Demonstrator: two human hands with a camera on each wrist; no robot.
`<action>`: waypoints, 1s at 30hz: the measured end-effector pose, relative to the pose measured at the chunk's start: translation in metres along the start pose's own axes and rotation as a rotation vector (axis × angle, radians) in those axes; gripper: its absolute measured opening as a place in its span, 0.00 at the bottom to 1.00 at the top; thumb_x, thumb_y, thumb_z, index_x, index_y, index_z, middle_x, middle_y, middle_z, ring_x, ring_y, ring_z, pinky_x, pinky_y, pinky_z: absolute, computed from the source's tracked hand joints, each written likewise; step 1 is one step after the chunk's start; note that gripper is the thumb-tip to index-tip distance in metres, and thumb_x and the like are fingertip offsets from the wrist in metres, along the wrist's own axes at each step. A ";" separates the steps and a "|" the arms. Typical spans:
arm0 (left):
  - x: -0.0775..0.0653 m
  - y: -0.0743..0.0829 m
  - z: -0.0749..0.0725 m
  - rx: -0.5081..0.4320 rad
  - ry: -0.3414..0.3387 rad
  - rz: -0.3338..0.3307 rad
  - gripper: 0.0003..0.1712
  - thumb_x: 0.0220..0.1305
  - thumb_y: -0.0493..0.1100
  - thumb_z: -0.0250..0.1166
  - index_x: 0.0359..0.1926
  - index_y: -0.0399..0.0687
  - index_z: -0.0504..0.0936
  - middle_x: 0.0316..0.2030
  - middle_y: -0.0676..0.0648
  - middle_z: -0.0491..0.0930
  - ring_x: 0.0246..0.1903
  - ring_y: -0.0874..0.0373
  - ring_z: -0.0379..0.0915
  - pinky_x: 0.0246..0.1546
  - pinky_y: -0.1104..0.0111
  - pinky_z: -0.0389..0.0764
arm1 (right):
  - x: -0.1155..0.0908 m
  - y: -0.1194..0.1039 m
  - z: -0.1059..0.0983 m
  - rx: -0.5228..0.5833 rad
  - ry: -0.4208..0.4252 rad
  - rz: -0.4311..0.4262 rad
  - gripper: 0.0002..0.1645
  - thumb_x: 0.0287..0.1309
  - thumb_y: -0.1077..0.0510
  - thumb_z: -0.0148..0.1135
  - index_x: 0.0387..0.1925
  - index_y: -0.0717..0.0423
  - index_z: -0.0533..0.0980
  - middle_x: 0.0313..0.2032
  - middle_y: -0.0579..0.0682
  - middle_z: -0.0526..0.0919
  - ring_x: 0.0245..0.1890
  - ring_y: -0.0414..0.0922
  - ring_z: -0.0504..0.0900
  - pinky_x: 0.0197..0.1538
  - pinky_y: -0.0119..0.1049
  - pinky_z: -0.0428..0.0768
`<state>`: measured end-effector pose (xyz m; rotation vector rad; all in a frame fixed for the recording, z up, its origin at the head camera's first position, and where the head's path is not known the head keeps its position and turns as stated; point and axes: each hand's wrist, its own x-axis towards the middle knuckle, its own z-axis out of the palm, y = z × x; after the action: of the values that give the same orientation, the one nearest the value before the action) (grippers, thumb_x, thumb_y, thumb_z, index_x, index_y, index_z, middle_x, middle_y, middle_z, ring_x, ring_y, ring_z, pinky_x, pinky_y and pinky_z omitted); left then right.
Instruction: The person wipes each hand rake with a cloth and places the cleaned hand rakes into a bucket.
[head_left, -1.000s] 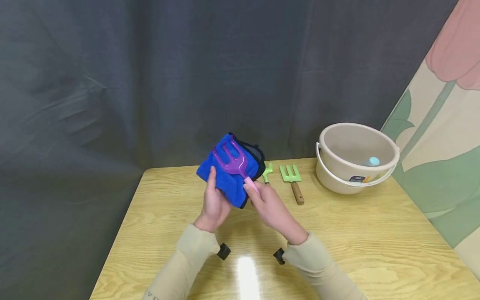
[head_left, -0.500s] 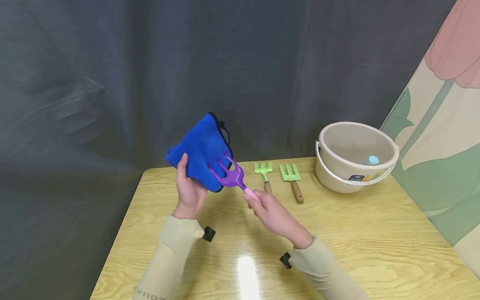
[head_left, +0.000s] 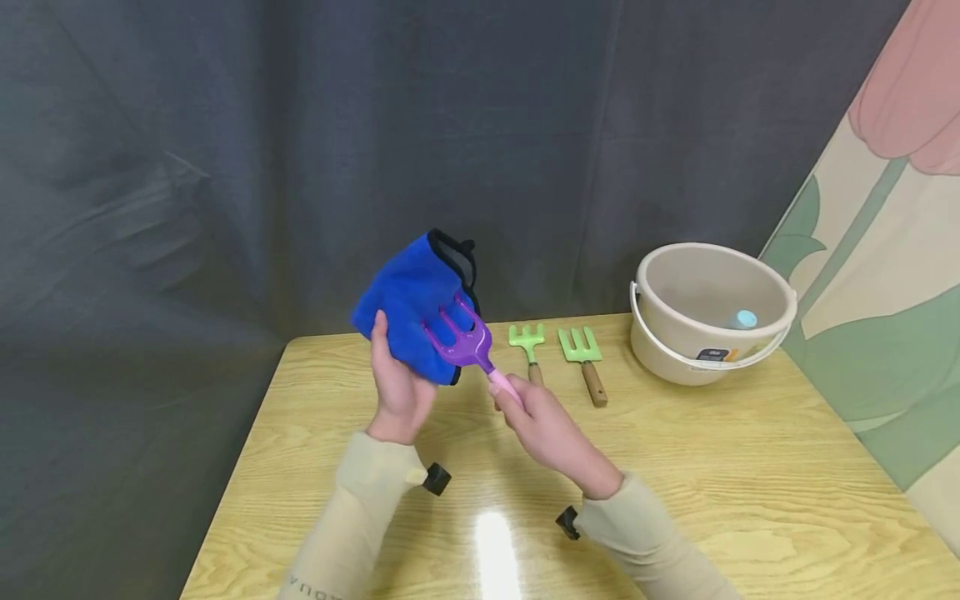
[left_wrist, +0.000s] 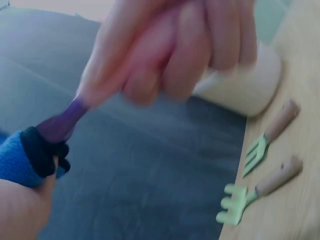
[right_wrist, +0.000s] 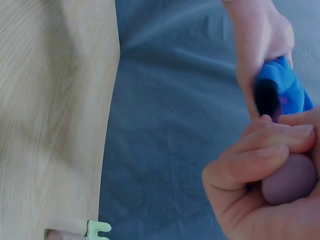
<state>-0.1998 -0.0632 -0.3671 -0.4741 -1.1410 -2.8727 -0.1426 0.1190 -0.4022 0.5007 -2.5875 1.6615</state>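
My left hand (head_left: pixel 401 392) grips a blue cloth (head_left: pixel 405 292) with black edging and a black loop, held up above the table. In my right hand (head_left: pixel 551 429) is a purple garden fork, its pink handle (head_left: pixel 504 385) wrapped by curled fingers. The purple fork head (head_left: pixel 468 343) lies against the lower right part of the cloth, tines pointing up and left. In the right wrist view, the rounded handle end (right_wrist: pixel 290 180) sticks out of the fist. The left wrist view shows the fork's neck (left_wrist: pixel 62 120) close to the black cloth edge.
Two light green tools with wooden handles lie at the back of the wooden table (head_left: pixel 675 500): a small rake (head_left: pixel 528 340) and a fork (head_left: pixel 582 348). A beige bucket (head_left: pixel 678 350) with a white handle stands at the right, a light blue item (head_left: pixel 745 320) inside. Dark curtain (head_left: pixel 480 150) hangs behind.
My left hand moved left with the cloth, spreading it, then came slightly back right. The purple fork shifted a little, and the green rake came into full view.
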 end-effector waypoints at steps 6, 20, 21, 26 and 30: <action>-0.015 -0.022 0.009 0.005 -0.005 -0.071 0.37 0.80 0.64 0.33 0.79 0.50 0.50 0.74 0.44 0.60 0.72 0.50 0.58 0.70 0.59 0.62 | 0.010 -0.004 0.006 -0.001 0.097 -0.096 0.21 0.80 0.51 0.49 0.27 0.56 0.70 0.17 0.42 0.63 0.16 0.35 0.58 0.19 0.31 0.58; -0.027 -0.031 0.007 0.235 -0.020 -0.152 0.35 0.82 0.59 0.39 0.79 0.46 0.48 0.73 0.43 0.59 0.70 0.49 0.58 0.70 0.58 0.62 | 0.019 -0.007 -0.008 -0.066 0.103 -0.009 0.22 0.79 0.48 0.50 0.30 0.58 0.72 0.17 0.45 0.66 0.15 0.40 0.62 0.20 0.35 0.62; -0.025 -0.028 0.007 0.215 -0.022 -0.140 0.35 0.82 0.59 0.38 0.79 0.47 0.48 0.73 0.43 0.59 0.70 0.49 0.59 0.70 0.57 0.62 | 0.018 -0.006 -0.008 -0.064 0.095 -0.011 0.23 0.79 0.47 0.49 0.29 0.57 0.71 0.17 0.44 0.66 0.15 0.39 0.62 0.20 0.34 0.61; -0.015 -0.011 0.002 0.137 -0.013 -0.058 0.32 0.82 0.57 0.36 0.79 0.52 0.46 0.74 0.46 0.59 0.71 0.51 0.58 0.70 0.58 0.62 | 0.010 -0.002 0.000 -0.036 0.039 -0.027 0.23 0.80 0.48 0.48 0.27 0.55 0.69 0.17 0.43 0.64 0.14 0.36 0.59 0.17 0.30 0.58; -0.009 0.001 -0.002 0.126 -0.002 0.017 0.30 0.81 0.55 0.37 0.76 0.50 0.52 0.72 0.44 0.61 0.70 0.49 0.59 0.70 0.58 0.62 | 0.004 -0.001 0.001 -0.024 -0.007 -0.015 0.23 0.80 0.48 0.48 0.27 0.54 0.69 0.17 0.42 0.64 0.15 0.36 0.58 0.17 0.29 0.57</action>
<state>-0.1921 -0.0660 -0.3706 -0.4788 -1.3020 -2.7648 -0.1455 0.1165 -0.4007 0.5252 -2.5987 1.6245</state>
